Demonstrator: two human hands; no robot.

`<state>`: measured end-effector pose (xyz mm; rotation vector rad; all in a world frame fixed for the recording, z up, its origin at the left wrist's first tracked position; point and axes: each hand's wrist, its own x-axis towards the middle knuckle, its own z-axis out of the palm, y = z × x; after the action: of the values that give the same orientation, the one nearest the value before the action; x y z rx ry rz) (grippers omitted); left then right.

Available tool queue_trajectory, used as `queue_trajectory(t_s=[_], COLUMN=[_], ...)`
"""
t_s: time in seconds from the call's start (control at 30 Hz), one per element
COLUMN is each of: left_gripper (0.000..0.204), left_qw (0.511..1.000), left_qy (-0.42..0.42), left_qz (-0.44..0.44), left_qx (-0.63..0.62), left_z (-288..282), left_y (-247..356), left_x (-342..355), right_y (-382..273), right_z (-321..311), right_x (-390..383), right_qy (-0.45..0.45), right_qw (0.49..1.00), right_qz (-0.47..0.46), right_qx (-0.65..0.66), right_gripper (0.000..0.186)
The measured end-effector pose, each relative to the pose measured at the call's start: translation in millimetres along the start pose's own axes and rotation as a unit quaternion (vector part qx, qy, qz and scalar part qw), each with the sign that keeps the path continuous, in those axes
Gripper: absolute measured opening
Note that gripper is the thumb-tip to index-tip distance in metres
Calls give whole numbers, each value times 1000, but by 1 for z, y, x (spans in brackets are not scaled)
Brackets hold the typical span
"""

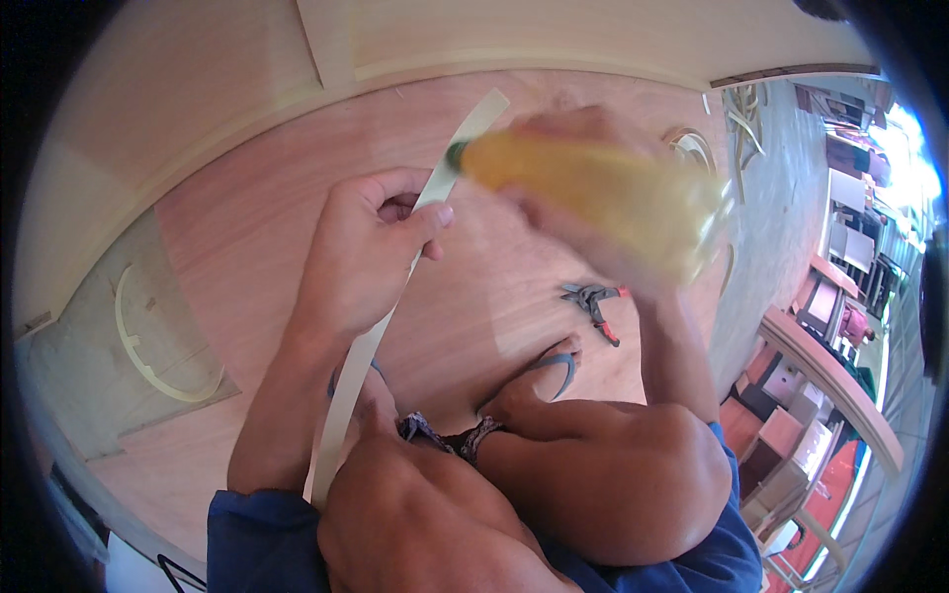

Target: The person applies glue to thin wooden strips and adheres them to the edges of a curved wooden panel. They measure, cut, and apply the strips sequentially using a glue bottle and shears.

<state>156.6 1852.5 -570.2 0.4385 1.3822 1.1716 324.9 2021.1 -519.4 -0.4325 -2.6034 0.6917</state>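
A long, thin, pale strip (381, 326) of veneer or edge banding runs up the middle of the view, from beside the person's knees to the upper centre of the plywood sheet. The left hand (371, 237) is closed on it about two-thirds of the way up, thumb pressed against the curled fingers with the strip pinched between them.

Just to the right, the right hand (583, 212) is wrapped around a yellow bottle (593, 193) that lies nearly level, its dark tip (457, 154) right at the strip, just above the left hand. Hand and bottle are both blurred, so how tightly the fingers close cannot be told exactly, though they clearly carry the bottle.

The surface is a large reddish-brown plywood sheet (257, 237) laid flat, and the person crouches on it with bare knees and one sandalled foot (544, 371) showing. One pair of pliers (591, 301) with red-and-grey handles lies on the sheet to the right of the strip, well apart from both hands.

Paler boards (554, 35) border the sheet along the top. At the left, a grey panel (89, 376) carries one curved pale cut-out piece (138, 341). Another curved pale piece (692, 148) shows at the sheet's far right edge, partly hidden behind the bottle.

To the right the floor drops away to a workshop yard, where stacked wooden furniture (791, 395) and frames stand in bright daylight.
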Motion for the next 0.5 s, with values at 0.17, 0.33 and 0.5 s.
queue_trajectory(t_s=[0.17,0.33,0.5], left_gripper=[24,25,26], left_qw=[1000,1000,1000], left_qy=[10,4,8], left_qz=[2,6,15], left_qx=[17,10,-11], left_z=[0,3,7], left_y=[-1,0,0], left_x=[3,3,2], right_y=[-8,-12,-6], right_z=[-2,-11,-16], right_x=[-5,-4,-2], right_qy=[86,16,-24], right_qw=[949,978,997], right_qz=[241,172,8], right_qx=[186,120,75], right_gripper=[43,47,49])
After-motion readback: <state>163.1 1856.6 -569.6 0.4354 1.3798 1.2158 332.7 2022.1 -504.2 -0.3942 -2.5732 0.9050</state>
